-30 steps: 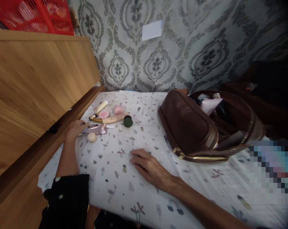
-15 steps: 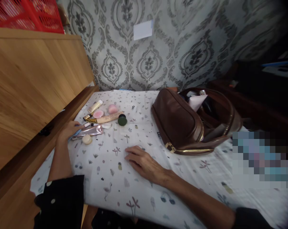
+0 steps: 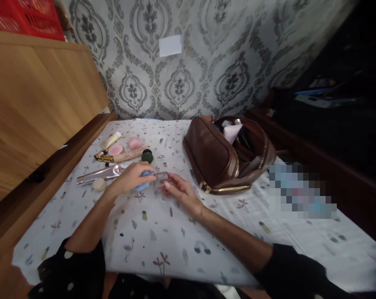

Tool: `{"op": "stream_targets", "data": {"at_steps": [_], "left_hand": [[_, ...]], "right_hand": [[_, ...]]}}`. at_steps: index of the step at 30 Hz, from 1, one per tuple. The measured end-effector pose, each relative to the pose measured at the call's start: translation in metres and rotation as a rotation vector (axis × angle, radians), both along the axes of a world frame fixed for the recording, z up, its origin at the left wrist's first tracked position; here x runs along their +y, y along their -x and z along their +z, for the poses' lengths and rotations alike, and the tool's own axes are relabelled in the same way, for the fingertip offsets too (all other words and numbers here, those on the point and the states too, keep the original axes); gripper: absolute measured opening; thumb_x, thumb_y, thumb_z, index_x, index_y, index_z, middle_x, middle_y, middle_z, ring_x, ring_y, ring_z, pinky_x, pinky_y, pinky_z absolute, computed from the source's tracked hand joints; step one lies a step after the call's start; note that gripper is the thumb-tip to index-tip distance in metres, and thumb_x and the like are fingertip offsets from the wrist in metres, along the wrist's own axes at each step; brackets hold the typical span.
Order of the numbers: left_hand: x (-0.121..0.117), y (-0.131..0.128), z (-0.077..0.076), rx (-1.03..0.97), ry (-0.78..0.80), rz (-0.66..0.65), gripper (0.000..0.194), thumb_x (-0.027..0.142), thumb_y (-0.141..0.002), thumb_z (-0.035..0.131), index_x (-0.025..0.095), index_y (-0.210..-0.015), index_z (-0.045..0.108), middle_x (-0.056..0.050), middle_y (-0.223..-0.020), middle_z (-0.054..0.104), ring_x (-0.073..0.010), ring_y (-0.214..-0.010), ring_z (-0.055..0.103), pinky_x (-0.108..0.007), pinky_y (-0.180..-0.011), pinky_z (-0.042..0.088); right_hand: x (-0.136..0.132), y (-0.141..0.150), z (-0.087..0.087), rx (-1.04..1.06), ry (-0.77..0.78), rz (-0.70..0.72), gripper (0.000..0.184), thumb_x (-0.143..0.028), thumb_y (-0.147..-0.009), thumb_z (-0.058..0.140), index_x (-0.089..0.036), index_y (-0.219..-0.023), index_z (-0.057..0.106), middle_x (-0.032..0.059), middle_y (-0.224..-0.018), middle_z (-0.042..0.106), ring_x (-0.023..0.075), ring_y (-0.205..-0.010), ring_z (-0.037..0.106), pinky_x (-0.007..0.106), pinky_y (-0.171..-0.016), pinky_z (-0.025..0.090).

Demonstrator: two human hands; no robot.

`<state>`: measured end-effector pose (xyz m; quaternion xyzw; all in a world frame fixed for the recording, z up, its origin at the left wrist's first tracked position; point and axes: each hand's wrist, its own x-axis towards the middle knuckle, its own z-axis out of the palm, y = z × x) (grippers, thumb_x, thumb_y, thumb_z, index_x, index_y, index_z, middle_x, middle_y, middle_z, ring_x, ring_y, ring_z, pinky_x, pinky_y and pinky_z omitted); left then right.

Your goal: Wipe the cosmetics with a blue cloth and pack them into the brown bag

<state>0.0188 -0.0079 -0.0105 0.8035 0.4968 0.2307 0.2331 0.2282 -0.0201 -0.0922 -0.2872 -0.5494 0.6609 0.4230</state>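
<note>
My left hand is closed on a small blue item with a clear end, held just above the cloth; blur hides its exact kind. Close to that clear end is my right hand, its fingers curved and apart, and whether they touch it I cannot tell. Left of the hands lie a shiny pink tube and a round cream-coloured piece. Beyond them are a beige tube, a dark green round jar, a pink sponge, a pink disc and a cream tube.
An open brown bag with several items inside stands to the right on the printed white cloth. A wooden cabinet borders the left side, with a red basket on top. Patterned wallpaper rises behind.
My left hand has moved right from the cosmetics with the blue item in it. My right hand has risen from the cloth to meet it. The view has shifted slightly right.
</note>
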Motion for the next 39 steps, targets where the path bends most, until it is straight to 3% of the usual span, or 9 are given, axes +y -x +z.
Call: {"op": "stream_targets", "data": {"at_steps": [5,8,12,18,21,26,31,35,39], "left_hand": [[0.000,-0.020,-0.012,0.037,0.034,-0.049,0.028,0.047,-0.086,0.060,0.022,-0.091,0.071,-0.001,-0.086,0.069,-0.0180,-0.079,0.061,-0.027,-0.071,0.046],[0.006,-0.016,-0.008,-0.049,0.000,0.182,0.035,0.049,-0.087,0.057,0.021,-0.107,0.066,-0.001,-0.088,0.067,-0.0173,-0.076,0.060,-0.027,-0.070,0.047],[0.002,-0.034,-0.008,-0.217,-0.307,0.431,0.035,0.044,-0.094,0.047,0.020,-0.118,0.054,-0.006,-0.100,0.063,-0.0193,-0.094,0.060,-0.031,-0.084,0.048],[-0.023,-0.068,-0.040,-0.084,-0.452,-0.094,0.033,0.026,-0.095,0.045,0.018,-0.127,0.048,-0.014,-0.121,0.057,-0.0240,-0.115,0.053,-0.042,-0.102,0.044],[-0.024,-0.063,-0.049,-0.014,-0.429,-0.223,0.036,0.021,-0.097,0.041,0.018,-0.132,0.050,-0.015,-0.131,0.055,-0.0256,-0.124,0.050,-0.045,-0.108,0.040],[-0.010,-0.044,-0.050,-0.137,-0.269,-0.186,0.034,0.024,-0.099,0.039,0.020,-0.126,0.059,-0.012,-0.121,0.062,-0.0231,-0.114,0.058,-0.039,-0.102,0.047],[-0.010,-0.041,-0.047,-0.163,-0.252,-0.028,0.029,0.029,-0.095,0.047,0.020,-0.112,0.069,-0.008,-0.105,0.064,-0.0213,-0.100,0.061,-0.035,-0.093,0.050],[-0.016,-0.045,-0.046,-0.267,-0.183,0.092,0.031,0.035,-0.096,0.047,0.020,-0.116,0.065,-0.006,-0.107,0.068,-0.0203,-0.098,0.062,-0.031,-0.088,0.050],[-0.015,-0.044,-0.048,-0.375,-0.056,0.185,0.039,0.043,-0.098,0.042,0.022,-0.129,0.055,-0.001,-0.083,0.066,-0.0141,-0.066,0.057,-0.025,-0.061,0.047]], "right_hand": [[0.008,-0.004,-0.005,0.032,0.042,-0.087,0.053,-0.056,-0.077,0.072,-0.018,-0.111,0.060,0.0015,-0.076,0.069,0.0148,-0.069,0.065,0.031,-0.070,0.053],[0.008,-0.005,-0.006,0.002,-0.022,-0.127,0.051,-0.052,-0.074,0.075,-0.020,-0.109,0.057,-0.0031,-0.070,0.064,0.0147,-0.066,0.064,0.030,-0.065,0.051],[0.005,-0.005,-0.004,-0.055,-0.105,-0.139,0.038,-0.042,-0.075,0.074,-0.020,-0.099,0.054,-0.0054,-0.070,0.059,0.0126,-0.067,0.062,0.026,-0.062,0.048],[0.013,-0.004,-0.010,-0.028,-0.105,-0.199,0.032,-0.037,-0.066,0.077,-0.019,-0.077,0.052,-0.0047,-0.067,0.058,0.0114,-0.064,0.055,0.026,-0.063,0.048],[0.016,-0.006,-0.012,-0.032,-0.065,-0.239,0.035,-0.039,-0.063,0.080,-0.019,-0.072,0.053,-0.0049,-0.064,0.058,0.0113,-0.060,0.055,0.026,-0.060,0.049],[0.014,-0.007,-0.009,0.038,-0.019,-0.091,0.041,-0.045,-0.065,0.081,-0.019,-0.086,0.057,-0.0031,-0.071,0.064,0.0133,-0.063,0.063,0.027,-0.060,0.052],[0.013,-0.008,-0.008,0.040,-0.028,-0.105,0.043,-0.046,-0.068,0.080,-0.020,-0.093,0.055,-0.0031,-0.073,0.063,0.0125,-0.063,0.063,0.024,-0.057,0.050],[0.010,-0.010,-0.003,-0.008,-0.043,-0.077,0.043,-0.045,-0.072,0.078,-0.019,-0.100,0.058,-0.0024,-0.075,0.065,0.0120,-0.062,0.062,0.023,-0.054,0.046],[0.005,-0.011,0.004,-0.052,-0.069,0.003,0.042,-0.048,-0.076,0.075,-0.017,-0.102,0.062,-0.0017,-0.076,0.064,0.0109,-0.059,0.060,0.022,-0.053,0.042]]}}
